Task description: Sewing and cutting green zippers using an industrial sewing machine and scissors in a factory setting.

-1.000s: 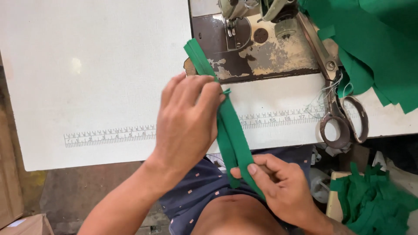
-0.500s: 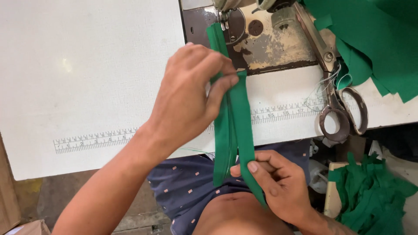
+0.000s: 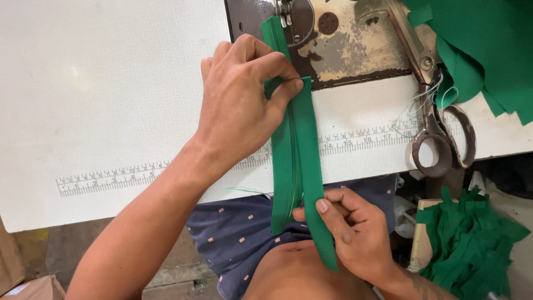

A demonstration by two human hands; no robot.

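Note:
A long narrow green fabric strip (image 3: 300, 161), folded lengthwise, runs from the sewing machine's presser foot (image 3: 285, 14) down across the white table (image 3: 111, 100) to my lap. My left hand (image 3: 241, 103) pinches the strip's upper part between thumb and fingers, just below the worn metal machine bed (image 3: 355, 47). My right hand (image 3: 355, 233) grips the strip's lower end off the table's front edge, thumb on top.
Large old scissors (image 3: 436, 119) lie on the table to the right. Green fabric (image 3: 488, 50) is heaped at the top right, and more green pieces (image 3: 472, 244) pile up at the lower right. A printed ruler (image 3: 166, 169) runs along the table's front.
My left hand has slid up the strip toward the presser foot, straightening it into a near-vertical line. My right hand has kept its grip on the lower end.

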